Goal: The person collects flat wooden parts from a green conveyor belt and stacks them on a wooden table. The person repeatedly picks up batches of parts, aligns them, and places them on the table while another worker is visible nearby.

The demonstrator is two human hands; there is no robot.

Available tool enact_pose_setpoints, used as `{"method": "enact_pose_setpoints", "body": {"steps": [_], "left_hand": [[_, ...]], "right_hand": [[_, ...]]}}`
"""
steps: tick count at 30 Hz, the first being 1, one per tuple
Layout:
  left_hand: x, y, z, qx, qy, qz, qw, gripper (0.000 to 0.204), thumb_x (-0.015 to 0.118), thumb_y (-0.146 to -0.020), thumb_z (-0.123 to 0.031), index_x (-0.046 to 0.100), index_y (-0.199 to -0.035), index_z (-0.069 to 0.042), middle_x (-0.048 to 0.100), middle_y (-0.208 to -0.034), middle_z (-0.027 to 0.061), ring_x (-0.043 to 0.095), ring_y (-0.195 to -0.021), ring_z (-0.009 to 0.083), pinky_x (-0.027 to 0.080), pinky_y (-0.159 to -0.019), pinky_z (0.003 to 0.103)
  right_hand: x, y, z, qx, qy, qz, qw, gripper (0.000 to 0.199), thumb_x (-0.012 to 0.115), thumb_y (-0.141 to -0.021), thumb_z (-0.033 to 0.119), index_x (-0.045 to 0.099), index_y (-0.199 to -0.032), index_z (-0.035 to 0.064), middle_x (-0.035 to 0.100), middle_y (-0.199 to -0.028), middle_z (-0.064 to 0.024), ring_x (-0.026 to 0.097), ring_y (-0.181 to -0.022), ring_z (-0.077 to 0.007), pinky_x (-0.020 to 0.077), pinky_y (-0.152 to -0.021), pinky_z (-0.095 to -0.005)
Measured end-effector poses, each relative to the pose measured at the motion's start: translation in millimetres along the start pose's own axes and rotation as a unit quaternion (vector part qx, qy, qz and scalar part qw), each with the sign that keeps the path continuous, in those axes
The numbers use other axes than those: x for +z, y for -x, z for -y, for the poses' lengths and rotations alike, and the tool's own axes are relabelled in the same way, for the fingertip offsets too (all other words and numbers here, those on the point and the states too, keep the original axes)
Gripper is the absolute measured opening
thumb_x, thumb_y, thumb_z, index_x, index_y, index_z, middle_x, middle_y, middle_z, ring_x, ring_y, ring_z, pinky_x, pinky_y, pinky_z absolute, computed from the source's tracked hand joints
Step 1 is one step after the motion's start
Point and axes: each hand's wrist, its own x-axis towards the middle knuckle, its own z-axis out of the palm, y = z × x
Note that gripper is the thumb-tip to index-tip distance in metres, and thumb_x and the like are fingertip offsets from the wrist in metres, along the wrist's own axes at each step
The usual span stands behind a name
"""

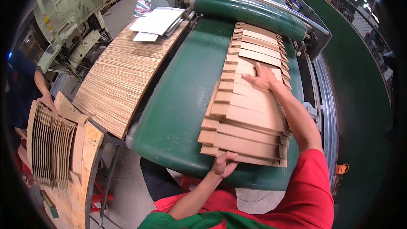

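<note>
While the left hand (224, 166) sits at the near edge of the overlapping cardboard row (250, 101), thumb against its end, fingers partly hidden and grip unclear, the right hand (264, 78) lies farther along it, arm outstretched, palm down, thumb and fingers spread wide. Row runs lengthwise on the green belt (178, 97), its far end just by the green roller (246, 12).

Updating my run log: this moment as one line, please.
cardboard row: overlapping, on green belt | left hand: at row's near end | right hand: on top

Tan cardboard pieces (254, 113), dark green belt (182, 93)
</note>
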Motion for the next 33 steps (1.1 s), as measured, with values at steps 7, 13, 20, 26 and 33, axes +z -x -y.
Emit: {"method": "enact_pose_setpoints", "body": {"steps": [7, 13, 20, 26, 33], "left_hand": [[-19, 136, -4, -0.003, -0.018, 0.134, 0.991, 0.067, 0.058, -0.090, 0.000, 0.045, -0.155, -0.002, 0.058, -0.148, 0.0151, 0.053, -0.143, 0.0319, 0.041, -0.124, 0.051], [108, 252, -46, 0.028, -0.043, 0.035, 0.998, 0.061, 0.065, -0.095, -0.001, 0.046, -0.153, -0.006, 0.060, -0.140, 0.0114, 0.058, -0.134, 0.0276, 0.050, -0.115, 0.046], [206, 213, -105, -0.013, -0.159, -0.036, 0.986, 0.068, 0.065, -0.106, -0.032, 0.033, -0.160, -0.007, 0.049, -0.155, 0.0150, 0.052, -0.142, 0.0310, 0.049, -0.115, 0.054], [228, 181, -122, 0.051, -0.209, 0.014, 0.976, 0.114, 0.079, -0.096, -0.019, -0.010, -0.169, -0.019, 0.027, -0.165, 0.0231, 0.055, -0.140, 0.0410, 0.048, -0.118, 0.054], [191, 129, -107, 0.256, -0.767, -0.243, 0.536, 0.159, 0.102, -0.068, -0.039, -0.019, -0.160, 0.006, 0.015, -0.162, 0.0362, 0.022, -0.156, 0.0501, 0.030, -0.124, 0.062]], "right_hand": [[-6, 124, 101, -0.021, 0.043, 0.059, 0.997, 0.108, 0.055, -0.085, 0.088, 0.058, -0.125, -0.0117, 0.070, -0.111, -0.0332, 0.069, -0.105, -0.0481, 0.0478, -0.105, -0.0542], [-76, 210, 201, -0.037, 0.008, 0.270, 0.962, 0.114, 0.044, -0.089, 0.093, 0.056, -0.134, -0.0112, 0.066, -0.129, -0.0341, 0.063, -0.127, -0.0449, 0.0497, -0.107, -0.0503], [-148, 177, 211, -0.033, -0.058, 0.421, 0.905, 0.108, 0.029, -0.097, 0.089, 0.035, -0.166, 0.0072, 0.040, -0.168, -0.0196, 0.041, -0.153, -0.0339, 0.0400, -0.121, -0.0469], [-154, 126, 158, -0.043, -0.294, 0.462, 0.835, 0.106, 0.036, -0.097, 0.087, 0.031, -0.168, 0.0071, 0.032, -0.172, -0.0178, 0.038, -0.155, -0.0295, 0.0346, -0.126, -0.0453], [-155, 66, 126, -0.082, -0.291, 0.473, 0.828, 0.077, 0.039, -0.112, 0.059, 0.035, -0.166, 0.0042, 0.041, -0.168, -0.0183, 0.040, -0.153, -0.0300, 0.0312, -0.127, -0.0430]]}}
